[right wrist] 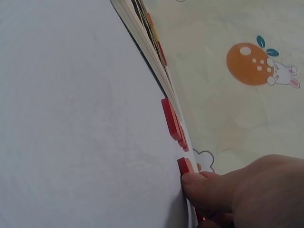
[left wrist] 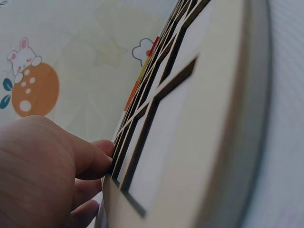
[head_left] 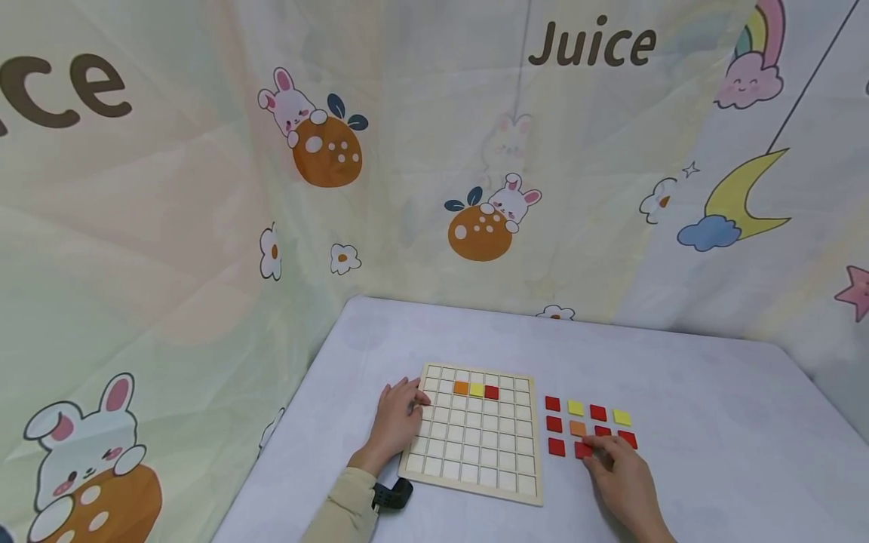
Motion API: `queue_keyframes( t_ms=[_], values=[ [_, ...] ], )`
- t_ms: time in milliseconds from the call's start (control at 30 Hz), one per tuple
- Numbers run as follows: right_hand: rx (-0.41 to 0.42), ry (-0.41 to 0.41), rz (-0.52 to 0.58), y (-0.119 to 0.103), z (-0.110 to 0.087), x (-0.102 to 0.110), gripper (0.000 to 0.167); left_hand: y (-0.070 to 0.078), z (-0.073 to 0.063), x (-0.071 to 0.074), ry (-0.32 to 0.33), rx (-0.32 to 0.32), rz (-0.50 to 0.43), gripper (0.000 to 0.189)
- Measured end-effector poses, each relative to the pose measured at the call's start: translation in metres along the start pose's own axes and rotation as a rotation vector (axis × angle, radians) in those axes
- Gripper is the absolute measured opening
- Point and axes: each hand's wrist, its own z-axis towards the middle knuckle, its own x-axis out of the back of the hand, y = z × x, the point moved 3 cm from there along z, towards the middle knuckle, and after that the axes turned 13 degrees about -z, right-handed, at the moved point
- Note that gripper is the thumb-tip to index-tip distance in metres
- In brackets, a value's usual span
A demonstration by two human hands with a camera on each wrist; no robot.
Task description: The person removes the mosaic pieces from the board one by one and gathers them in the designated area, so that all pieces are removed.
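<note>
A wooden grid board [head_left: 477,452] lies on the table. Three square tiles sit in a row near its far side: orange [head_left: 461,388], yellow [head_left: 476,390] and red [head_left: 492,392]. My left hand [head_left: 399,416] holds the board's left edge, its thumb and fingertips at the rim in the left wrist view. Right of the board, my right hand [head_left: 627,483] pinches a red tile [head_left: 581,450] in the nearest row of loose tiles. The right wrist view has the thumb against that tile [right wrist: 185,165]; the other fingers are partly hidden.
Several loose tiles lie in rows beside the board, among them a red tile [head_left: 557,447], an orange tile [head_left: 578,428] and a yellow tile [head_left: 621,417]. A white cloth covers the table [head_left: 733,422]. Printed curtains [head_left: 421,151] hang behind and at the left.
</note>
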Motion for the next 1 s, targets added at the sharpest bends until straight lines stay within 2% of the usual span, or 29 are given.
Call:
queue_keyframes(
  t_ms=[400,1000],
  values=[
    [0.027,0.007,-0.011,-0.0004,-0.0006,0.0007,0.041,0.0012,-0.0004,0.0007,-0.001,-0.006,0.000,0.019],
    [0.018,-0.023,-0.008,0.0009,0.0005,0.0015,0.040,0.0006,-0.0001,0.0004,0.004,-0.006,-0.001,0.019]
  ],
)
